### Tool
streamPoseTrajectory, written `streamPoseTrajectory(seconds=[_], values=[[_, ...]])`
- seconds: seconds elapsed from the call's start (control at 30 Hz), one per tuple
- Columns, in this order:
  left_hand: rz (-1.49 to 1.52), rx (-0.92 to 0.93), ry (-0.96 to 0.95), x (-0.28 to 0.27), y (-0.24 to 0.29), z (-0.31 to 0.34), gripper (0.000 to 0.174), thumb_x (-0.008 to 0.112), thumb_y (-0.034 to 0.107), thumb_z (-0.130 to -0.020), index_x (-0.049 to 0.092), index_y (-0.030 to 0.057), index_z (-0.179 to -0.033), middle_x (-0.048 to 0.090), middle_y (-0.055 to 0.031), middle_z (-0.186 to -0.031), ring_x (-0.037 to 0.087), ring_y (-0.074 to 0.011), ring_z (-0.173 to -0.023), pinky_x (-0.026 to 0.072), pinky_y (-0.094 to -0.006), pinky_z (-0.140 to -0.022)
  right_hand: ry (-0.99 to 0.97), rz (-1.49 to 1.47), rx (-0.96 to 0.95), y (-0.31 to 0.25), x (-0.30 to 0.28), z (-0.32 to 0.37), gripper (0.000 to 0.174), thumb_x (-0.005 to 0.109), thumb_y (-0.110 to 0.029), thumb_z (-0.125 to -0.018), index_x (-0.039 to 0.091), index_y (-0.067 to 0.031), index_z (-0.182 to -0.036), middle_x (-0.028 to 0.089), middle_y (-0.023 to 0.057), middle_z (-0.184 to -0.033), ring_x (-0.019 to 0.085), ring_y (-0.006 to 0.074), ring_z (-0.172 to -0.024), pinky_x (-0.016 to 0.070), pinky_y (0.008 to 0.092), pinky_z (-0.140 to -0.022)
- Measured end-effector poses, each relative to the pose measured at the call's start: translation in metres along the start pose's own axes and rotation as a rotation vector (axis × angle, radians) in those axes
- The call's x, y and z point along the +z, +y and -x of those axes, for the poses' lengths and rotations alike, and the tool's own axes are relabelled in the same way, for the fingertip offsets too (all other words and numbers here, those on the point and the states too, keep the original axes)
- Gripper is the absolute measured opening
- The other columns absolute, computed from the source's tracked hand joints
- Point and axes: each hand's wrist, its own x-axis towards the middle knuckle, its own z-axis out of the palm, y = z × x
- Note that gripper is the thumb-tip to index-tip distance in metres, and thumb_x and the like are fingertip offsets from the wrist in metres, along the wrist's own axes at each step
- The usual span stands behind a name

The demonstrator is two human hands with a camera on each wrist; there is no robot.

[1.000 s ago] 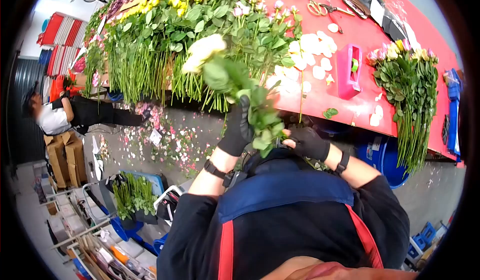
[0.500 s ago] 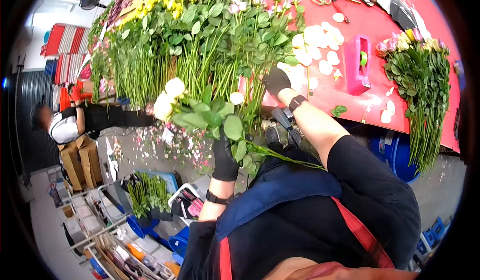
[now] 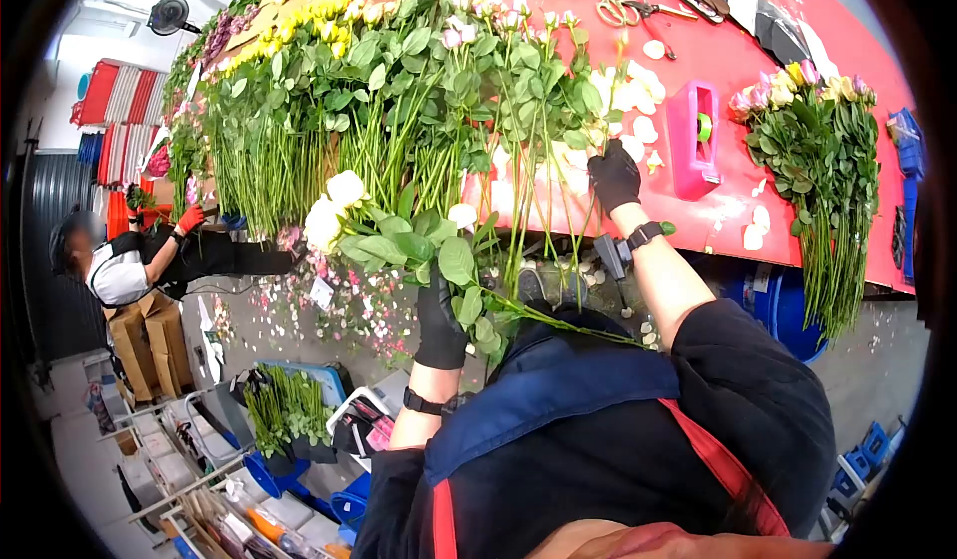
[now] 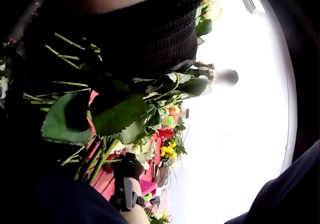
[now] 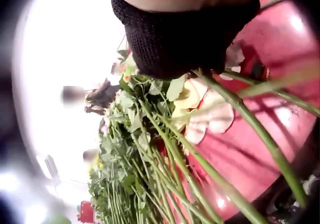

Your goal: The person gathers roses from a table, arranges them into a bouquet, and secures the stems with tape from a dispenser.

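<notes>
The right hand (image 3: 614,176) has moved across the red table (image 3: 693,58) toward the pink tape dispenser (image 3: 684,150), beside green stems (image 3: 518,215); its grip is unclear. The left hand (image 3: 440,328) still grips white roses (image 3: 346,189).

No legible text anywhere.

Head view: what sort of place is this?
Likely a florist's workroom or flower-packing area: long rows of cut flowers on a red table, scissors lying there, and loose petals scattered over the floor.
</notes>
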Motion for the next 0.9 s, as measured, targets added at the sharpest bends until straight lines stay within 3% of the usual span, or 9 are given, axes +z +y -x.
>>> streamPoseTrajectory(seconds=[0.23,0.27,0.37,0.43,0.5,0.67,0.77,0.83,0.9], values=[[0.006,-0.005,-0.024,-0.003,-0.008,-0.004,0.042,0.037,0.033,-0.102,0.047,0.0056,-0.132,0.057,-0.0076,-0.122,0.059,-0.0189,-0.104,0.0509,-0.0336,-0.087,-0.290,-0.164,0.186,0.025,0.000,-0.025,0.040,0.057,-0.040,-0.082,0.065,-0.0008,-0.082,0.064,0.0233,-0.083,0.062,0.0397,-0.083,0.0477,0.0481,-0.073],[0.012,-0.008,-0.019,-0.003,-0.008,-0.003,0.042,0.037,0.033,-0.102,0.047,0.0054,-0.132,0.057,-0.0076,-0.122,0.059,-0.0192,-0.104,0.0512,-0.0340,-0.087,-0.232,0.007,-0.059,0.050,0.016,-0.033,0.043,0.056,-0.042,-0.085,0.066,-0.0006,-0.081,0.065,0.0231,-0.084,0.062,0.0379,-0.083,0.0481,0.0459,-0.074],[0.008,-0.010,-0.025,-0.006,-0.010,0.000,0.042,0.037,0.033,-0.102,0.047,0.0048,-0.132,0.057,-0.0076,-0.122,0.060,-0.0199,-0.103,0.0521,-0.0351,-0.087,-0.112,0.092,0.005,0.017,0.002,-0.030,0.043,0.055,-0.041,-0.086,0.066,-0.0003,-0.081,0.065,0.0221,-0.086,0.064,0.0355,-0.083,0.0484,0.0441,-0.074],[-0.030,-0.002,-0.051,-0.009,-0.010,0.002,0.042,0.037,0.032,-0.102,0.047,0.0045,-0.132,0.057,-0.0075,-0.122,0.060,-0.0202,-0.103,0.0526,-0.0359,-0.086,-0.340,0.567,-0.252,0.039,0.027,-0.057,0.041,0.054,-0.040,-0.085,0.068,-0.0016,-0.089,0.065,0.0239,-0.092,0.063,0.0359,-0.090,0.0482,0.0448,-0.080],[-0.014,-0.022,-0.086,-0.008,-0.005,0.007,0.041,0.039,0.029,-0.102,0.046,0.0029,-0.133,0.055,-0.0072,-0.125,0.056,-0.0179,-0.110,0.0474,-0.0331,-0.092,-0.348,0.345,-0.030,0.031,0.030,-0.063,0.038,0.055,-0.039,-0.083,0.068,-0.0033,-0.089,0.066,0.0229,-0.093,0.063,0.0356,-0.092,0.0491,0.0435,-0.081],[0.018,-0.047,-0.085,-0.011,-0.003,0.000,0.041,0.042,0.027,-0.101,0.046,0.0020,-0.133,0.055,-0.0069,-0.127,0.054,-0.0171,-0.113,0.0439,-0.0317,-0.097,-0.129,0.237,0.066,-0.002,0.029,-0.037,0.034,0.057,-0.031,-0.079,0.063,-0.0018,-0.096,0.064,0.0221,-0.098,0.061,0.0367,-0.096,0.0481,0.0449,-0.082],[-0.013,0.002,-0.122,-0.005,0.013,0.004,0.041,0.044,0.027,-0.100,0.047,0.0018,-0.133,0.054,-0.0075,-0.128,0.054,-0.0178,-0.115,0.0427,-0.0323,-0.098,0.081,0.079,-0.003,-0.017,0.020,-0.018,0.026,0.057,-0.024,-0.078,0.057,-0.0018,-0.091,0.060,0.0206,-0.088,0.058,0.0388,-0.086,0.0469,0.0478,-0.074],[0.172,-0.038,-0.112,-0.010,0.020,-0.001,0.041,0.044,0.027,-0.100,0.046,0.0016,-0.133,0.053,-0.0082,-0.129,0.053,-0.0181,-0.116,0.0416,-0.0329,-0.100,0.271,0.059,-0.207,-0.040,0.000,0.011,0.020,0.059,-0.020,-0.079,0.056,-0.0027,-0.088,0.058,0.0196,-0.082,0.058,0.0392,-0.078,0.0473,0.0467,-0.068],[0.161,-0.032,-0.150,-0.022,0.024,-0.007,0.041,0.044,0.026,-0.100,0.046,0.0011,-0.133,0.053,-0.0091,-0.130,0.052,-0.0187,-0.118,0.0403,-0.0336,-0.101,0.213,0.028,-0.303,-0.051,-0.015,0.045,0.017,0.061,-0.017,-0.079,0.055,-0.0031,-0.086,0.056,0.0180,-0.075,0.057,0.0391,-0.070,0.0466,0.0453,-0.062]])
